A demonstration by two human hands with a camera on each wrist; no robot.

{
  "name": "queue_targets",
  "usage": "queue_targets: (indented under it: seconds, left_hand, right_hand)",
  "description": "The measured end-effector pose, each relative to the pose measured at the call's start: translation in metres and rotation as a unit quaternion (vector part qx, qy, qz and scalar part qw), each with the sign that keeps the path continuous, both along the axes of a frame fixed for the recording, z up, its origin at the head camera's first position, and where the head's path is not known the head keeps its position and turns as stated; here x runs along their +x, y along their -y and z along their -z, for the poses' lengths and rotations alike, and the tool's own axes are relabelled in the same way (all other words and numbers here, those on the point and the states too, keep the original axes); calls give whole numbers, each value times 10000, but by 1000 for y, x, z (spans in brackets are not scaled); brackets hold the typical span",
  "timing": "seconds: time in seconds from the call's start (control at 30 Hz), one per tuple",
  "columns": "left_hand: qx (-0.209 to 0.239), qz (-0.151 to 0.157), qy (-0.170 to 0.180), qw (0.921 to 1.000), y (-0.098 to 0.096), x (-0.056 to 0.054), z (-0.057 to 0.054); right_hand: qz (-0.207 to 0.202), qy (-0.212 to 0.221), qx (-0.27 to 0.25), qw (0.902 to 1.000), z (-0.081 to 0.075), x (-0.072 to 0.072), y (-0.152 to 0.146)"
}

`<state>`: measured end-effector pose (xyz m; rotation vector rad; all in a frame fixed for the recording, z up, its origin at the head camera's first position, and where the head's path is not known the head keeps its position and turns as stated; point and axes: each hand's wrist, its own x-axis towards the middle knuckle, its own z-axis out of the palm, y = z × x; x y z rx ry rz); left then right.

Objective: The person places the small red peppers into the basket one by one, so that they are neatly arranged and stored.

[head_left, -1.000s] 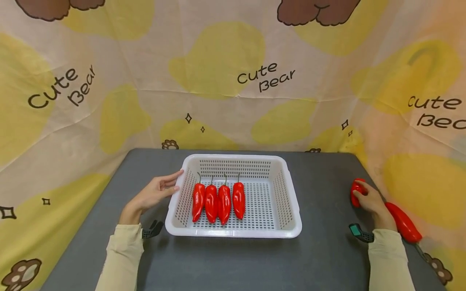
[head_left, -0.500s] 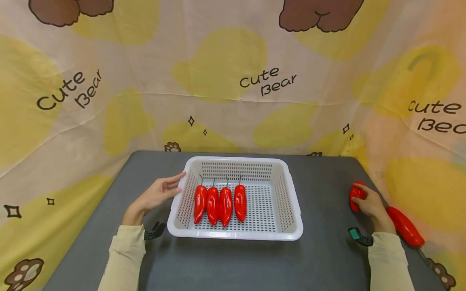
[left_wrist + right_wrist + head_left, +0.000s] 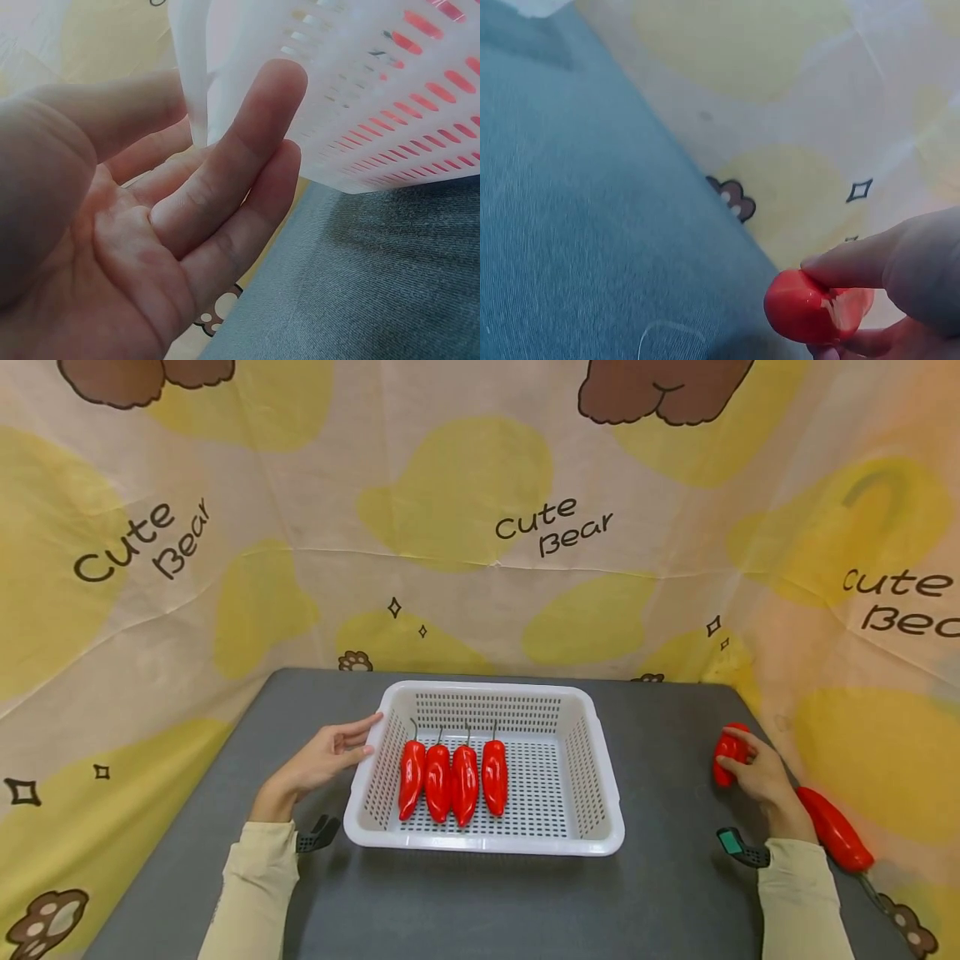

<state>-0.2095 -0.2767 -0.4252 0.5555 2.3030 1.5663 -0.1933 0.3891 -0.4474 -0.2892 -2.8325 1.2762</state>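
Red pepper (image 3: 727, 757) is sitting between the thumb and fingers of your right hand (image 3: 767, 774), which is pinching it over the worktop (image 3: 487, 902). Another pepper (image 3: 835, 830) is lying just right of that hand's wrist. Your left hand (image 3: 317, 762) is resting loosely extended fingers against the white basket (image 3: 480, 841), with 4 peppers (image 3: 465, 785) lying inside, to that hand's right.

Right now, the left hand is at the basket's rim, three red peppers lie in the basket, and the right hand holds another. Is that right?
Not quite: the head view shows four peppers in the basket, not three. The left hand is at its rim, and the right hand holds another pepper.
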Motion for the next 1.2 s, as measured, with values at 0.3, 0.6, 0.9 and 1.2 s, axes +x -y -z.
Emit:
queue_targets:
  seconds: [0.3,0.6,0.9,1.2]
  left_hand:
    - [61,26,13,10000,2,1,3]
    - [27,-35,53,10000,0,0,2]
    - [30,-42,45,10000,1,-2,2]
    - [114,9,59,9999,2,-2,4]
  right_hand:
    - [-165,-344,-367,9986,-15,1,18]
    - [-450,-500,-357,9971,-28,2,33]
    - [-839,-802,-192,9931,-35,0,49]
    - [-1244,-978,-389,9866,-47,2,69]
